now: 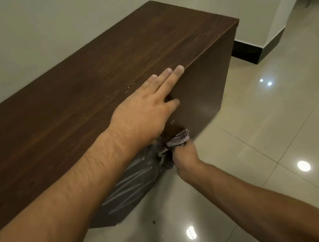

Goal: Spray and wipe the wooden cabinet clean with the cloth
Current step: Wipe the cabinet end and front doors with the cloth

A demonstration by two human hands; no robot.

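Cabinet (82, 103) (one), cloth (174, 141), two hands

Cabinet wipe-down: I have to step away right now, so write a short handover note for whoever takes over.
Left hand: flat and open on the front edge of the wooden cabinet top, steadying, holding nothing.
Right hand: closed on the checked cloth, which is pressed against the cabinet's front face, low down.
Plastic wrap clings to the lower front beside the cloth.
No spray bottle is in view.
Done: cannot tell how much has been wiped; pale specks still show on the top near the front edge.
Left: finish the front face, then wipe the top and the visible end panel. Find the spray first.
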